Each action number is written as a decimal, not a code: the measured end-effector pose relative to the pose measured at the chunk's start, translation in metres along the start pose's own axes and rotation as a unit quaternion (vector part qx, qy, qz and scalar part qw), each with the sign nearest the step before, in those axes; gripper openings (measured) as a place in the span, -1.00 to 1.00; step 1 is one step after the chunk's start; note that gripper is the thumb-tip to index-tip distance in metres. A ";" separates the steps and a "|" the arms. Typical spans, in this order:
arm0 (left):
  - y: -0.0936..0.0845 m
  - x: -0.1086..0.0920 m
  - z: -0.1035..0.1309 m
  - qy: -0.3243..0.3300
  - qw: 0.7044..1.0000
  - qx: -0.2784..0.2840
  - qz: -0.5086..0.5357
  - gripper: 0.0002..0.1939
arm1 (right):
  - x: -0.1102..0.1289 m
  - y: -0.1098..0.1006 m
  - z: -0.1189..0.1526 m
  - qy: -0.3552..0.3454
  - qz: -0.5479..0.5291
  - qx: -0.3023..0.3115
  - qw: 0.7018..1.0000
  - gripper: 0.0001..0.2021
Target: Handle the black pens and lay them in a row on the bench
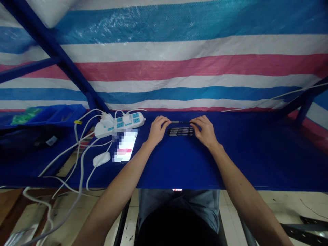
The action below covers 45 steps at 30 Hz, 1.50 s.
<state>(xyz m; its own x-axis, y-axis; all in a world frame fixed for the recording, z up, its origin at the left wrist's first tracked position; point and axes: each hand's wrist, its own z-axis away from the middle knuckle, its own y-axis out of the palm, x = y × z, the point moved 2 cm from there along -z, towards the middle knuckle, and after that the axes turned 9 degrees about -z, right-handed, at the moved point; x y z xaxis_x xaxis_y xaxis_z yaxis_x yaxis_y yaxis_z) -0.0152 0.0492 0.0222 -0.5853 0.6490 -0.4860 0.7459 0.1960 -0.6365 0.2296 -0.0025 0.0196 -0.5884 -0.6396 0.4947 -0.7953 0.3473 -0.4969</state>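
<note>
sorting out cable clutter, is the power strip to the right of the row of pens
No, the power strip lies left of the pens.

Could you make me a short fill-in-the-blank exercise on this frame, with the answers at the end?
1. The pen held between the left hand and right hand runs ____ to the lying pens, not across them.
2. The tabletop is coloured ____.
3. The power strip lies on the person's ____ side.

Missing words: parallel; blue; left.
</note>
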 end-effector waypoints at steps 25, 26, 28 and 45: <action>0.010 -0.008 0.005 0.045 0.996 0.072 -0.013 -0.80 | 0.010 0.024 0.007 0.022 0.019 0.092 0.995 -0.88; 0.010 -0.009 0.005 0.045 0.996 0.079 -0.016 -0.80 | 0.011 0.023 0.007 0.021 0.018 0.082 0.996 -0.90; 0.011 -0.009 0.005 0.050 0.994 0.092 -0.021 -0.85 | 0.012 0.021 0.006 0.020 0.017 0.069 0.997 -0.92; 0.011 -0.007 0.005 0.062 0.995 0.069 -0.027 -0.85 | 0.008 0.022 0.008 0.027 0.037 0.085 0.995 -0.87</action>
<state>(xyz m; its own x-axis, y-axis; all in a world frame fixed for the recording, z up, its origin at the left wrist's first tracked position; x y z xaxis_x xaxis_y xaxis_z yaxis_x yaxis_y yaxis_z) -0.0043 0.0428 0.0155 -0.5735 0.7279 -0.3758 0.6580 0.1360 -0.7407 0.2086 -0.0051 0.0070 -0.6547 -0.5772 0.4880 -0.7163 0.2678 -0.6443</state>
